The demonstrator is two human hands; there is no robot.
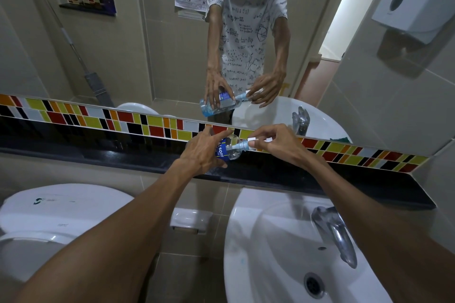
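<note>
A clear pump bottle with a blue label and a little clear liquid lies tilted on its side above the black ledge. My left hand grips its body from the left. My right hand pinches the white pump head at the bottle's right end. The mirror behind repeats both hands and the bottle.
A white sink with a chrome tap sits below right. A white toilet tank stands at the lower left, a flush plate between them. A paper dispenser hangs on the right wall. Coloured tiles run under the mirror.
</note>
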